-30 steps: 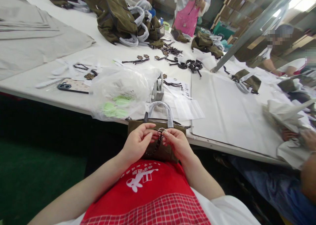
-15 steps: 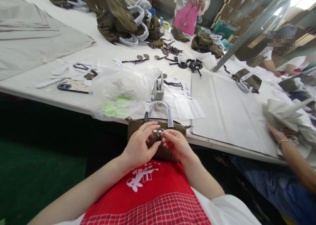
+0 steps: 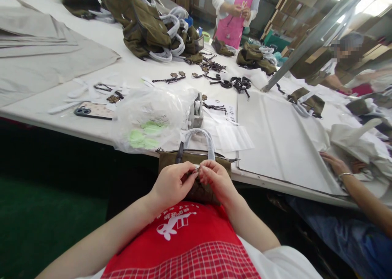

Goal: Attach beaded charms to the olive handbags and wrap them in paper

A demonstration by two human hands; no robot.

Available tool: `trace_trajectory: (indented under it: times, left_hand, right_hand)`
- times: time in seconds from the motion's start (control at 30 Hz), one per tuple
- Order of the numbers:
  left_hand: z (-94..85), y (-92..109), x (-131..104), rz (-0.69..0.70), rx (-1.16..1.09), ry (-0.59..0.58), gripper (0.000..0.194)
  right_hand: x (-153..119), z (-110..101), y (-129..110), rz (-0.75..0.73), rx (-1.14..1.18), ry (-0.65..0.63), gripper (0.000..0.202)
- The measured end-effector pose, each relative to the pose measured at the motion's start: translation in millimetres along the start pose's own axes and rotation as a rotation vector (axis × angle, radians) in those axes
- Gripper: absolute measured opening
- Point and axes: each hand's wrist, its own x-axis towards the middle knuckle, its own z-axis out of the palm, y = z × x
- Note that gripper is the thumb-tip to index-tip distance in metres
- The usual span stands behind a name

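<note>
White table [image 3: 134,72] beyond hands [image 3: 171,183] [image 3: 219,185], metal piece [image 3: 197,168] half-hidden

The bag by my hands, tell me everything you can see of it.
The bag is olive-brown, apparently fabric, with a silvery zipper along its top and an upright, arched handle in pale wrapping. It sits at the table edge, before the red apron. The left hand and right hand, pinching a small shiny piece, partly hide its front.

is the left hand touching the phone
Apart: in the head view, the phone lies on the table, well away from the left hand at the handbag.
</note>
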Motion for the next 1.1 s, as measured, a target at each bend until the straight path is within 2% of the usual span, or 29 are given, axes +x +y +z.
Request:
trace_trajectory:
  times: [0.07, 0.17, 0.27, 0.43, 0.57, 0.7, 0.8, 0.93, 1.03, 1.1]
  left_hand:
    - [-1.8, -0.2, 2.7, -0.046, -0.095, -0.074, 0.016]
    - [-3.2, -2.7, 6.6, -0.156, -0.274, -0.119, 0.018]
    - [-4.4, -5.4, 9.6, -0.187, -0.364, -0.118, 0.019]
    - [-6.4, -5.0, 14.5, -0.052, -0.234, 0.005, 0.014]
    - [-7.1, -1.2, 15.3, -0.031, -0.199, -0.075, 0.016]
    - [-3.7, -3.0, 18.6, 0.017, -0.156, -0.200, 0.017]
    - [8.9, -14.7, 37.6, -0.048, -0.110, -0.213, 0.020]
    - [42.1, -35.7, 87.0, -0.281, 0.069, -0.210, 0.035]
    - [67.5, -45.0, 121.1, -0.332, 0.128, -0.248, 0.028]
    - [78.0, -46.8, 134.8, -0.337, 0.117, -0.273, 0.027]
  right_hand:
    - [0.2, 0.5, -2.4, -0.126, -0.110, 0.008, 0.034]
    - [-0.8, -0.1, -5.4, -0.166, -0.251, -0.014, 0.025]
    - [-1.5, -2.3, -5.4, -0.104, -0.223, -0.006, 0.027]
    - [-0.5, -8.4, -2.8, 0.039, -0.064, -0.046, 0.030]
    - [-2.5, -16.1, -3.4, 0.114, -0.023, -0.189, 0.029]
    - [-9.2, -25.9, -2.2, 0.204, 0.056, -0.261, 0.026]
    - [-14.3, -33.2, 1.6, 0.223, 0.118, -0.245, 0.027]
    - [-16.5, -40.4, 5.1, 0.208, 0.174, -0.150, 0.028]
    - [-13.6, -43.7, 5.6, 0.214, 0.193, -0.110, 0.027]
    - [-9.4, -45.6, 6.6, 0.225, 0.211, -0.088, 0.027]
